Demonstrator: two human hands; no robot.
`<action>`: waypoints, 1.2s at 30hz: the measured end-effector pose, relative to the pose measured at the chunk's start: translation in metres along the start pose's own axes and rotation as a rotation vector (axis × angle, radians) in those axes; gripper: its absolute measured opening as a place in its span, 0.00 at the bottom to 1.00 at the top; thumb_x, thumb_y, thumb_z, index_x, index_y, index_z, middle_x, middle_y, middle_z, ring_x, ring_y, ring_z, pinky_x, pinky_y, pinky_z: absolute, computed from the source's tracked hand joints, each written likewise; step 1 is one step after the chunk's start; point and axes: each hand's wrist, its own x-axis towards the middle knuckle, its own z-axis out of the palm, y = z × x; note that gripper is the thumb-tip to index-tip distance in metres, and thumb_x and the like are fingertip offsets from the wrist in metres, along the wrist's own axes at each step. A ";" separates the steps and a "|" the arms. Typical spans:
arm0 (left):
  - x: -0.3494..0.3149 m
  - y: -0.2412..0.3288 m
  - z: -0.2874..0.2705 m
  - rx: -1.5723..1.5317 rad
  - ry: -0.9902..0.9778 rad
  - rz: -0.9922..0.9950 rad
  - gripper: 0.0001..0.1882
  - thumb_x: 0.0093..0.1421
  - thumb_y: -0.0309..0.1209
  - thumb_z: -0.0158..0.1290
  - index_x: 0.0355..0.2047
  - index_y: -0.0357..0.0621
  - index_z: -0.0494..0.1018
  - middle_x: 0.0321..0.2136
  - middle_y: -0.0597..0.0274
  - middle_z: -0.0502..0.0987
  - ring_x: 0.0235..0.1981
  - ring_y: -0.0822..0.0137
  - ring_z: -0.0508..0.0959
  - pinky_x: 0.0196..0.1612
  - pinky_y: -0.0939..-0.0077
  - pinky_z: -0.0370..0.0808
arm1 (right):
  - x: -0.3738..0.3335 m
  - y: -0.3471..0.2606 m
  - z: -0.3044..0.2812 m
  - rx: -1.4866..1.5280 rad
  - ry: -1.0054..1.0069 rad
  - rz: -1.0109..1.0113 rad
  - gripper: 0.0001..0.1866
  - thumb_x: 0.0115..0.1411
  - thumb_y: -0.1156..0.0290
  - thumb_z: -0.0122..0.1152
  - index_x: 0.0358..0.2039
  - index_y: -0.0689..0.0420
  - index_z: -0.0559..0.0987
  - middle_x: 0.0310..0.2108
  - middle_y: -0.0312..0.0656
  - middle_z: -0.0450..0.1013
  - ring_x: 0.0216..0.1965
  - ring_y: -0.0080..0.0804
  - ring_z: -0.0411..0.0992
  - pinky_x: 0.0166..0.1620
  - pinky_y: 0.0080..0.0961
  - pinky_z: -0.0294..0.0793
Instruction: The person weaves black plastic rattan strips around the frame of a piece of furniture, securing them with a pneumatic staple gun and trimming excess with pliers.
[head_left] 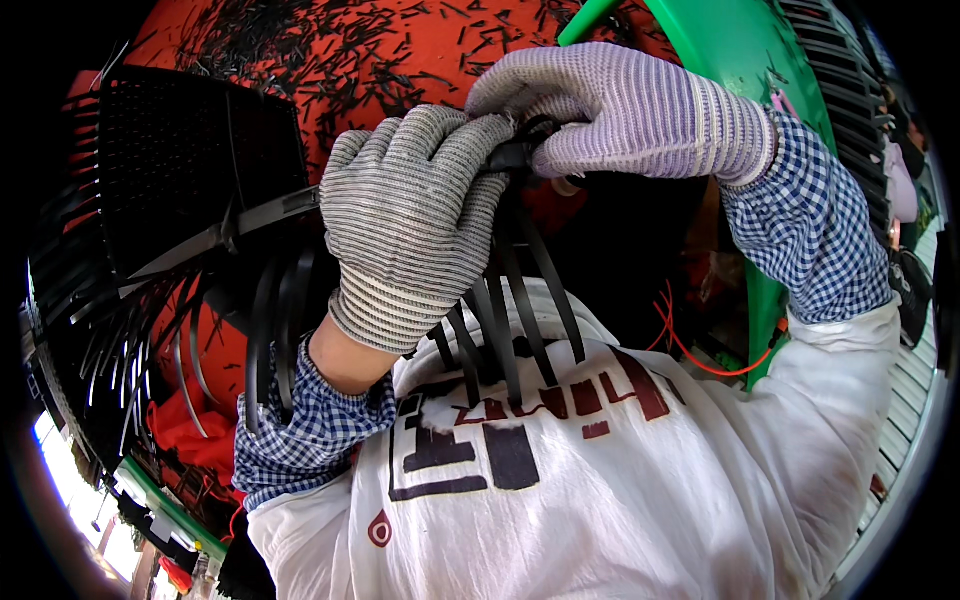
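My left hand [410, 215], in a grey striped knit glove, is closed around a bundle of black plastic straps [510, 320] whose loose tails fan out over my white apron. My right hand [620, 115], in a pale purple knit glove, pinches the top of the same bundle, right against my left fingers. A black plastic grille [190, 165] with comb-like teeth sits to the left, with a flat black strap running from it under my left hand.
An orange surface [380, 50] at the top is strewn with several short black strap offcuts. A green curved frame [750, 60] stands at the upper right. A thin orange cord [700, 360] loops near my right sleeve. Slatted boards lie at the far right.
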 end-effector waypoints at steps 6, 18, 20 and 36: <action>-0.002 -0.005 0.002 -0.003 -0.006 0.018 0.17 0.55 0.34 0.62 0.47 0.52 0.81 0.37 0.62 0.80 0.37 0.60 0.80 0.42 0.63 0.71 | 0.003 -0.014 -0.002 0.047 -0.076 0.128 0.31 0.56 0.81 0.63 0.62 0.60 0.70 0.58 0.44 0.71 0.63 0.38 0.68 0.68 0.36 0.66; 0.000 -0.007 -0.006 0.006 -0.073 -0.001 0.20 0.50 0.25 0.63 0.46 0.48 0.80 0.40 0.59 0.81 0.41 0.57 0.80 0.45 0.63 0.72 | 0.014 -0.045 -0.030 -0.187 -0.525 0.188 0.37 0.62 0.58 0.64 0.66 0.62 0.63 0.62 0.50 0.68 0.64 0.45 0.66 0.67 0.37 0.63; 0.001 -0.006 -0.009 -0.010 -0.067 0.008 0.20 0.50 0.24 0.63 0.46 0.48 0.80 0.39 0.59 0.81 0.41 0.57 0.80 0.45 0.64 0.72 | 0.018 -0.019 -0.012 0.024 -0.285 0.217 0.35 0.60 0.62 0.65 0.64 0.65 0.65 0.57 0.51 0.71 0.59 0.41 0.69 0.62 0.36 0.68; -0.002 -0.008 -0.005 0.068 0.122 0.315 0.16 0.47 0.32 0.68 0.39 0.60 0.84 0.45 0.63 0.80 0.46 0.58 0.78 0.48 0.61 0.75 | 0.003 0.001 -0.004 0.160 -0.144 0.165 0.31 0.54 0.66 0.69 0.59 0.61 0.74 0.50 0.44 0.76 0.53 0.33 0.74 0.61 0.32 0.71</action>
